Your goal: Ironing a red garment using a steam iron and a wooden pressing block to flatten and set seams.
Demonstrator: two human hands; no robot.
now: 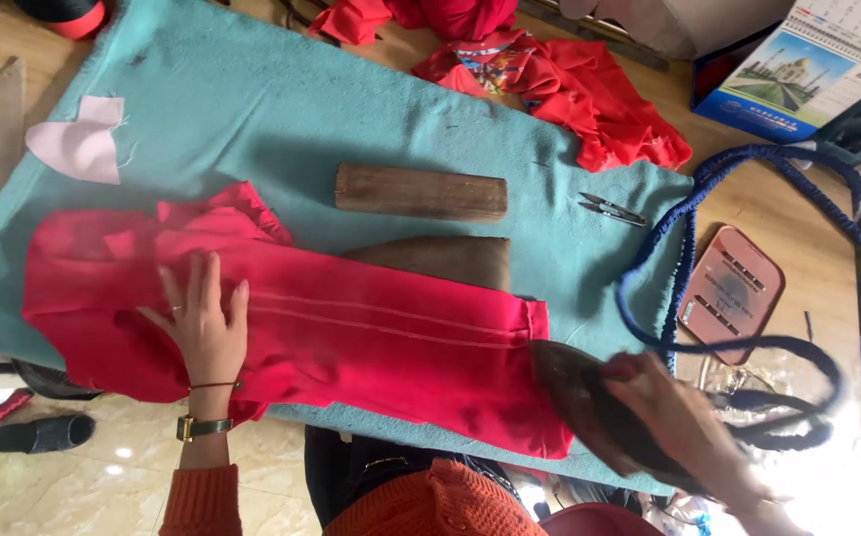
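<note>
Pink, a small scrap of cloth (81, 144) lies at the far left of the teal felt mat (252, 109) that covers most of the wooden bench (758, 203). Just below it, a red garment (351, 333) is spread lengthwise across the mat, its left end bunched and its right end reaching the mat's near edge. The left hand (202, 328) rests flat on this garment, palm down and fingers spread, gripping nothing, with a ring on one finger, a thin red thread at the wrist and a watch below it above an orange sleeve. Toward the middle, a wooden block (421, 192) lies on the mat beyond the garment, apart from it, and a second rounded wooden piece (445, 258) shows partly from under the garment's far edge. Behind these, more red cloth (570, 89) is heaped at the mat's far side. Right of the block sits a small pair of thread snips (611, 209). At the garment's right end, the right hand (679, 422), blurred, is closed over the top of a dark iron (574, 382), whose pointed tip touches the red fabric. A blue braided cord (689, 218) loops from the iron across the bench, passing around a pink ridged stand (733, 293). A desk calendar (803, 69) stands at the far right corner.
</note>
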